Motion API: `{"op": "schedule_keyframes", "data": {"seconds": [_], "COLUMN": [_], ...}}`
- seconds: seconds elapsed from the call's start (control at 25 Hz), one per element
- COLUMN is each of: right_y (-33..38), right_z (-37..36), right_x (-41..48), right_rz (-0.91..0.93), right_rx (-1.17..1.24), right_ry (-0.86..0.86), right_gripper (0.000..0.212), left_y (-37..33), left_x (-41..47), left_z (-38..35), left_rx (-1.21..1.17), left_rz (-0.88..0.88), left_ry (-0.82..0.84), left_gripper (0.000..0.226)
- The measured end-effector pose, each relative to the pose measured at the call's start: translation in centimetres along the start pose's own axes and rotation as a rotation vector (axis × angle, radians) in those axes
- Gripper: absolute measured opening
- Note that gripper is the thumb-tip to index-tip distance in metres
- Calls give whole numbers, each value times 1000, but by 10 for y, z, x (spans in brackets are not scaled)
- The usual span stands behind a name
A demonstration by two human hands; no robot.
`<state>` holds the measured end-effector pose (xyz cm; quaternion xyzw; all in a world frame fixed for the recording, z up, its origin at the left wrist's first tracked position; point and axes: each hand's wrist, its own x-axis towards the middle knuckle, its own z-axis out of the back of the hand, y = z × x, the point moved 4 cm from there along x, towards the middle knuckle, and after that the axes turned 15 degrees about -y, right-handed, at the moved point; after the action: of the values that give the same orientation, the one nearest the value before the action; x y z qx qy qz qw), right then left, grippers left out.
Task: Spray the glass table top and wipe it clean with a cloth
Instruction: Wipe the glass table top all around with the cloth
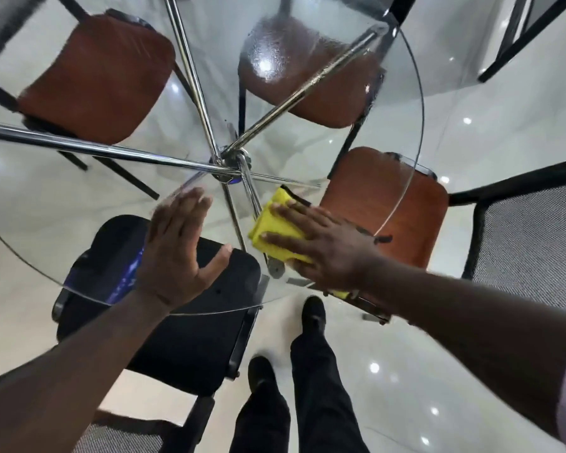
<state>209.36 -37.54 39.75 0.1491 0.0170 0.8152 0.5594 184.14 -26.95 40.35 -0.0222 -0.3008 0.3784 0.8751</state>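
Round glass table top (79, 197) over chrome legs (111, 152); folded yellow cloth (276, 228) near its front edge, under the flat, spread right hand (324, 250); left hand (177, 250) open, palm down, just beside the cloth

Right hand (327, 246) flat, fingers spread, pressing folded yellow cloth (275, 230) onto round glass table top (62, 204) near its near edge. Left hand (177, 250) open, palm down beside it. Far glass wet, beaded.

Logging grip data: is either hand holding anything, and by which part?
The right hand presses flat on the yellow cloth, covering its near half, not gripping. The left hand holds nothing.
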Motion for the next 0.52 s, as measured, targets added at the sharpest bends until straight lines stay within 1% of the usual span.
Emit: {"op": "schedule_keyframes", "data": {"seconds": [0.04, 0.08, 0.12, 0.16, 0.2, 0.24, 0.28, 0.32, 0.36, 0.4, 0.44, 0.48, 0.52], "right_y": [-33, -69, -101, -122, -127, -117, -101, -86, -86, -106, -141, -180, -213], "right_z": [2, 7, 16, 23, 23, 21, 19, 16, 14, 15, 19, 25, 34], "right_x": [-1, -2, -7, -13, -18, -18, -12, -4, 0, 5, 13, 20, 25], "right_rz": [50, -37, -253, -575, -866, -983, -903, -677, -412, -210, -137, -220, -452], "right_rx": [-18, -56, -90, -116, -89, -92, -127, -110, -59, -54, -82, -118, -130], "right_ry": [-27, -106, -179, -221, -246, -219, -154, -94, -33, -12, -36, -109, -181], "right_gripper": [58, 58, 59, 61, 64, 65, 65, 66, 65, 64, 62, 61, 61], "left_y": [-4, -7, -10, -10, -9, -10, -11, -12, -14, -14, -15, -14, -13], "left_x": [8, 18, 32, 48, 65, 81, 95, 103, 107, 108, 108, 106, 105], "left_z": [-6, -13, -21, -32, -44, -58, -71, -83, -94, -103, -108, -109, -107], "left_rx": [15, 28, 38, 64, 91, 106, 113, 118, 123, 132, 147, 166, 185], "left_rz": [-67, -98, -103, -96, -85, -76, -71, -69, -74, -84, -93, -94, -84], "left_ry": [7, 24, 35, 38, 54, 81, 111, 141, 170, 186, 187, 181, 176], "left_gripper": [78, 75, 74, 74, 74, 75, 76, 76, 77, 79, 81, 83, 85]}}
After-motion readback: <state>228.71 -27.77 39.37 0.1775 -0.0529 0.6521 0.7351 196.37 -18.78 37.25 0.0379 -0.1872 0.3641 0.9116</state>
